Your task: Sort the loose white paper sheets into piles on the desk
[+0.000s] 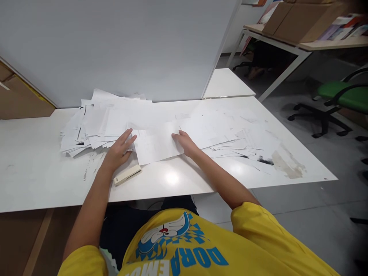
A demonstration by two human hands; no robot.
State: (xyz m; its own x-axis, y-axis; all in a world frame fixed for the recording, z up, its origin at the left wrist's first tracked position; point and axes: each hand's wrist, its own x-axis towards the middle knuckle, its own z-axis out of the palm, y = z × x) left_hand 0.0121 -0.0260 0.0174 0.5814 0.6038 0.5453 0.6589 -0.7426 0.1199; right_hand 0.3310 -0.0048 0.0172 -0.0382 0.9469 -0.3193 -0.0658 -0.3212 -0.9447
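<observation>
Head-worn camera looks forward and steeply down.

Person's L hand (120, 149) is palm down w/ fingers spread, pointing fwd & inward; R hand (184, 142) is curled, thumb & index finger close together, pointing L. Both forearms angle in from the sides, elbows apart, R arm (224, 176) reaching across diagonally, L arm (93, 203) steeper. Hands well apart, both bare.

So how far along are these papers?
Likely midway, though direction is unclear. Looks done: the loose white paper heap at left. In hand: a white rectangular sheet, right hand gripping it, left hand at its edge. Seemingly remaining: fanned white papers at right. The cream oblong stapler lies unheld.
</observation>
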